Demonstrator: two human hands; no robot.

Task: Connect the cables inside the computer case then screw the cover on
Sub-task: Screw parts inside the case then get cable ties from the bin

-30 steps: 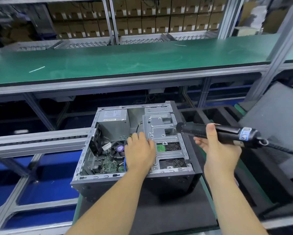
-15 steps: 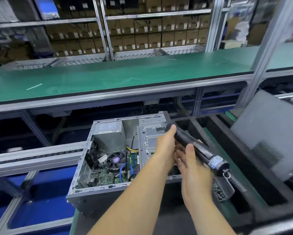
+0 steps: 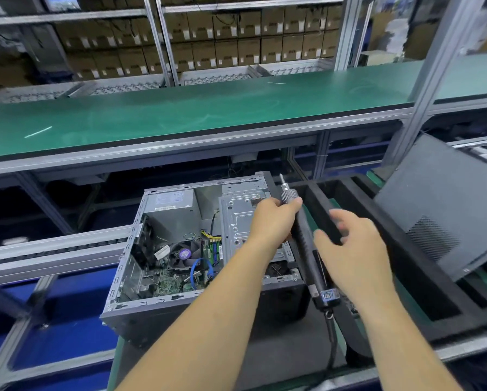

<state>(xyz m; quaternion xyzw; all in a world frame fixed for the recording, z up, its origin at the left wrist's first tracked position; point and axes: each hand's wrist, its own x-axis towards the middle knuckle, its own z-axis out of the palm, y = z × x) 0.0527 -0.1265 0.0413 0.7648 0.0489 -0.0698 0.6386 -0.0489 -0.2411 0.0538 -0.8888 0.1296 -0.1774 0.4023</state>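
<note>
Computer case (image 3: 180, 249) lies open; your left hand (image 3: 273, 221) grips the screwdriver (image 3: 304, 244), right hand (image 3: 355, 249) loose-fingered beside it: a slip could strike the motherboard (image 3: 169, 280)

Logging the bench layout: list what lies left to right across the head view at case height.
Roller conveyor rail → open computer case → left hand → electric screwdriver → right hand → black foam tray → dark side cover.
</note>
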